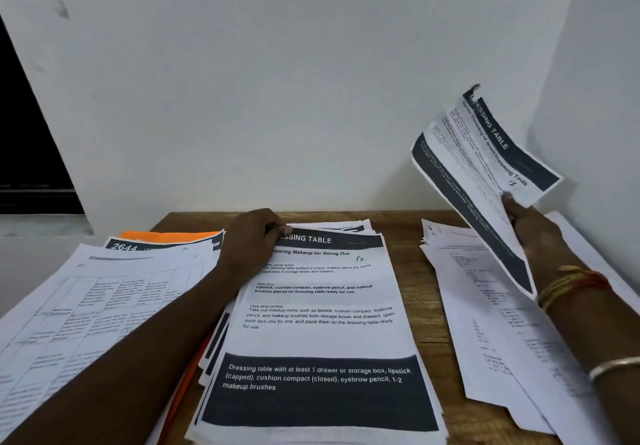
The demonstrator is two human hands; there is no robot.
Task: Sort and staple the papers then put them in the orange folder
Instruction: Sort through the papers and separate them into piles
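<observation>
A central stack [318, 323] of printed papers is laid on the wooden tabletop [407, 271], its top sheet headed "Dressing Table". The far left corner of that stack is gripped by the left hand [249, 240], the fingers [273, 223] curled over the top edge. A few sheets [485, 167] are held up, tilted, above the right side by the right hand [533, 233], pinched at their lower edge with the thumb on the printed face. Beneath them a right pile [485, 306] is fanned out loosely, its edges uneven. A bare strip of wood is left between this pile and the central stack. The orange folder [166, 237] is seen under the left pile [86, 306], showing at the far edge and beside the central stack. The tabletop is closed off behind by a white wall [311, 98].
</observation>
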